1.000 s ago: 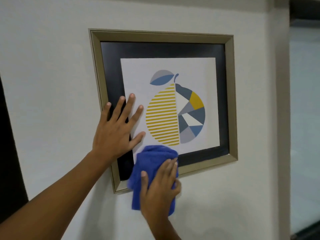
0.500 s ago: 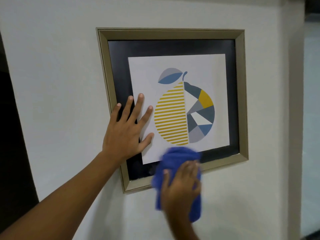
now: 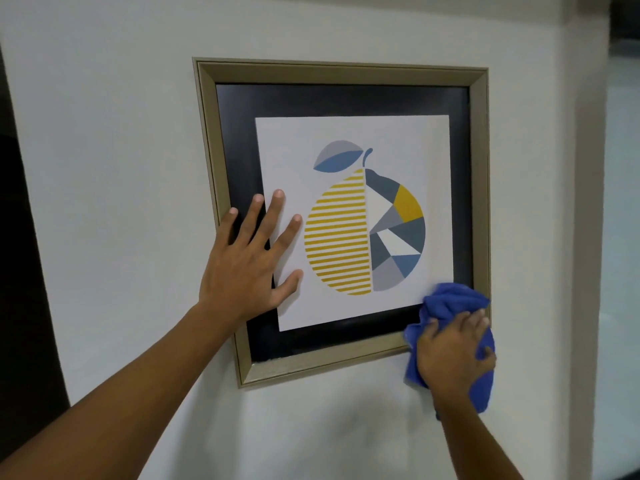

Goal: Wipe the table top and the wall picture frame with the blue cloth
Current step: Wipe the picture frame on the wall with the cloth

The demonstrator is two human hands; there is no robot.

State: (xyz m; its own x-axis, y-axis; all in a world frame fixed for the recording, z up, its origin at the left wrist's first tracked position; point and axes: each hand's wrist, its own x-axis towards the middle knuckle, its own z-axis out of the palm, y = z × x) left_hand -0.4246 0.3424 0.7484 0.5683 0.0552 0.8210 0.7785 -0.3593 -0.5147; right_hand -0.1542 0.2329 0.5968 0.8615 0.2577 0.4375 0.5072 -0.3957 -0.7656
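A picture frame (image 3: 339, 72) with a dull gold moulding hangs on the white wall, holding a fruit print on a black mat. My left hand (image 3: 247, 268) lies flat on the glass at the frame's left side, fingers spread. My right hand (image 3: 452, 351) presses the bunched blue cloth (image 3: 446, 303) against the frame's bottom right corner, so that corner is hidden. The table top is not in view.
White wall (image 3: 104, 168) surrounds the frame. A dark opening (image 3: 20, 271) runs down the left edge. On the right, the wall ends at a corner (image 3: 588, 237), with a pale glass-like surface beyond.
My right hand has slid the blue cloth along the frame's bottom edge from the lower left to the bottom right corner. My left hand has stayed flat on the glass.
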